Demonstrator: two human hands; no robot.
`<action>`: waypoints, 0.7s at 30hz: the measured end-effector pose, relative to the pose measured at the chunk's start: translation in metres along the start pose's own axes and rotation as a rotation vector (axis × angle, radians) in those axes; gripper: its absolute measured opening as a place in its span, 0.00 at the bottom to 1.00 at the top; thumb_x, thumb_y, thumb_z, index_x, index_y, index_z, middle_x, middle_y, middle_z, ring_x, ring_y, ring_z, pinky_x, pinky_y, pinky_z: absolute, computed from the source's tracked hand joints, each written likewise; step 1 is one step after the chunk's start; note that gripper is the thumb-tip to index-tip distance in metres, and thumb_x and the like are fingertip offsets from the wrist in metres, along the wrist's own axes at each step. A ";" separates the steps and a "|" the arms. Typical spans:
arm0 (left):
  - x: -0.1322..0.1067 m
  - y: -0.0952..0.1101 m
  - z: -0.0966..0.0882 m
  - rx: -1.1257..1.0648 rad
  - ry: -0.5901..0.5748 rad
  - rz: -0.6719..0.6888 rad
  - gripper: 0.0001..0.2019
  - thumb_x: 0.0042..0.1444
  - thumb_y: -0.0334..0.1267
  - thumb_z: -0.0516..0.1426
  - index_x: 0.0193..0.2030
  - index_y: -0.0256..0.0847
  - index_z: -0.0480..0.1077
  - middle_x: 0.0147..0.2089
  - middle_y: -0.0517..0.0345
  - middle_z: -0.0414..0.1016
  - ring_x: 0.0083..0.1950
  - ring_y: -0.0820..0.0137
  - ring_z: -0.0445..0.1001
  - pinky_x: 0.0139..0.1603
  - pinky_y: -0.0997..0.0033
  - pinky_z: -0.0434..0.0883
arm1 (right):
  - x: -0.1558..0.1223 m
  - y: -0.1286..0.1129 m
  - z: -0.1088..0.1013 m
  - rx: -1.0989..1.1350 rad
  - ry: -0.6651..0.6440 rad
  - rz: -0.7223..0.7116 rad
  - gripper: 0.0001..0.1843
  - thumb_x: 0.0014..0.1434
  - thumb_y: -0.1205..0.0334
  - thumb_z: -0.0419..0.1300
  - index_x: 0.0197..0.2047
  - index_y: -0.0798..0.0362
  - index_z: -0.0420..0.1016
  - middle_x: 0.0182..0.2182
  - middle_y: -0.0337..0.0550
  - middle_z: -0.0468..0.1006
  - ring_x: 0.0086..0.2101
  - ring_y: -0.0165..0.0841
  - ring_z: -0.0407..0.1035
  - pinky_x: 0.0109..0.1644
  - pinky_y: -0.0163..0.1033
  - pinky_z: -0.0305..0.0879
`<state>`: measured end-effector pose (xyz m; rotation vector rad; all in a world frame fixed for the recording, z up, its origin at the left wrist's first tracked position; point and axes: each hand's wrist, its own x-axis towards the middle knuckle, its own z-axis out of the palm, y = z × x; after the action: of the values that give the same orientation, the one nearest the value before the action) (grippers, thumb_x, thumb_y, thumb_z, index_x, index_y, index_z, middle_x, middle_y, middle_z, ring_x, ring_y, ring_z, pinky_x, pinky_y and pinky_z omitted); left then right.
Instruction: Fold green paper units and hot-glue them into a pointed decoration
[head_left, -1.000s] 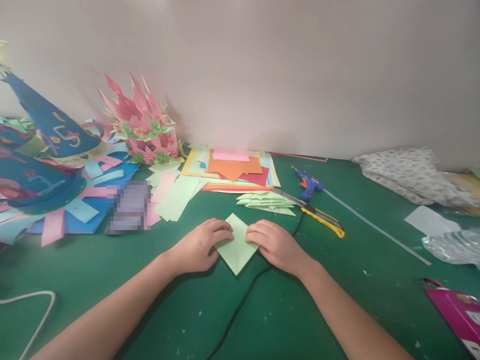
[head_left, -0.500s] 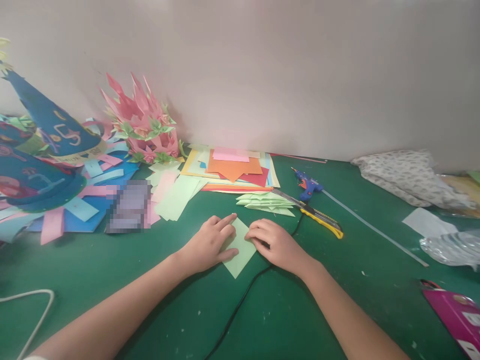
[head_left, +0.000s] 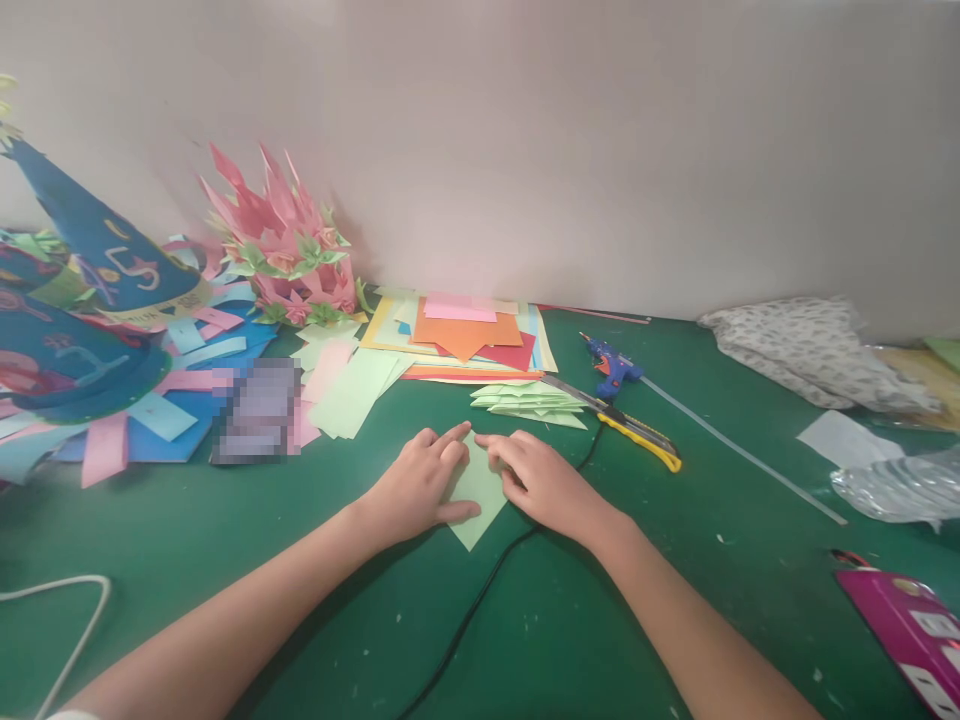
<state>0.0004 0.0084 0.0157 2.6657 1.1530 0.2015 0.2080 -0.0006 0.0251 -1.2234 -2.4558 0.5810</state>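
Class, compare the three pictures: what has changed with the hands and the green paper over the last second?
Both hands slid inward from the side corners: the left hand and right hand now nearly meet over the top corner of the green paper, covering more of it. The paper stays flat on the table; utility knife and glue gun unmoved.

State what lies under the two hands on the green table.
A pale green paper lies flat under the left hand and right hand. Its lower corner and middle show; its side corners are covered by the hands, so folds there cannot be seen.
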 end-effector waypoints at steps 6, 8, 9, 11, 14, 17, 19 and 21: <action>-0.001 0.000 0.001 -0.051 0.006 -0.050 0.24 0.50 0.55 0.58 0.44 0.38 0.62 0.66 0.45 0.56 0.44 0.60 0.65 0.48 0.56 0.65 | -0.009 0.011 -0.011 0.111 0.010 0.011 0.11 0.58 0.75 0.48 0.28 0.51 0.61 0.34 0.43 0.74 0.42 0.35 0.70 0.37 0.36 0.63; -0.002 -0.001 0.002 -0.070 0.010 -0.059 0.24 0.50 0.55 0.59 0.44 0.38 0.62 0.66 0.46 0.56 0.44 0.59 0.65 0.47 0.56 0.65 | -0.012 0.014 -0.014 0.130 0.015 0.020 0.11 0.56 0.76 0.49 0.27 0.51 0.60 0.30 0.40 0.72 0.41 0.34 0.71 0.35 0.35 0.62; -0.002 -0.001 0.002 -0.081 0.012 -0.061 0.24 0.50 0.54 0.59 0.44 0.38 0.62 0.66 0.46 0.56 0.44 0.59 0.65 0.47 0.56 0.65 | -0.014 0.015 -0.015 0.138 0.020 0.020 0.11 0.54 0.76 0.49 0.27 0.51 0.59 0.29 0.39 0.72 0.40 0.34 0.71 0.34 0.34 0.62; -0.003 -0.001 0.002 -0.101 0.018 -0.060 0.23 0.50 0.54 0.59 0.45 0.38 0.62 0.66 0.47 0.56 0.44 0.60 0.65 0.47 0.57 0.66 | -0.016 0.018 -0.017 0.153 0.033 0.017 0.11 0.51 0.77 0.50 0.27 0.50 0.59 0.28 0.38 0.73 0.37 0.33 0.71 0.34 0.34 0.61; -0.003 -0.001 0.002 -0.114 0.027 -0.056 0.23 0.50 0.55 0.58 0.45 0.39 0.62 0.65 0.47 0.57 0.45 0.60 0.66 0.47 0.57 0.66 | -0.018 0.023 -0.016 0.190 0.048 0.032 0.11 0.50 0.77 0.50 0.28 0.50 0.60 0.29 0.37 0.75 0.32 0.31 0.69 0.33 0.34 0.60; -0.004 -0.002 0.004 -0.116 0.032 -0.059 0.24 0.50 0.55 0.58 0.45 0.39 0.62 0.65 0.47 0.58 0.46 0.59 0.66 0.48 0.57 0.65 | -0.018 0.025 -0.014 0.206 0.041 0.059 0.09 0.51 0.75 0.50 0.29 0.50 0.62 0.28 0.36 0.73 0.28 0.29 0.66 0.30 0.33 0.58; -0.005 -0.004 0.005 -0.115 0.057 -0.073 0.23 0.51 0.54 0.58 0.45 0.39 0.62 0.65 0.46 0.58 0.46 0.59 0.66 0.49 0.56 0.65 | -0.017 0.026 -0.013 0.185 0.037 0.067 0.09 0.53 0.74 0.49 0.29 0.50 0.63 0.26 0.36 0.71 0.27 0.29 0.64 0.29 0.33 0.57; -0.006 -0.006 0.005 -0.117 0.084 -0.084 0.22 0.52 0.54 0.57 0.44 0.39 0.62 0.65 0.45 0.57 0.47 0.60 0.66 0.49 0.56 0.65 | -0.015 0.026 -0.011 0.170 0.034 0.062 0.09 0.54 0.74 0.48 0.29 0.50 0.63 0.26 0.36 0.69 0.26 0.29 0.62 0.28 0.33 0.57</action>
<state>-0.0074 0.0072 0.0094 2.5235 1.2349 0.3575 0.2392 0.0031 0.0201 -1.2334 -2.2942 0.7626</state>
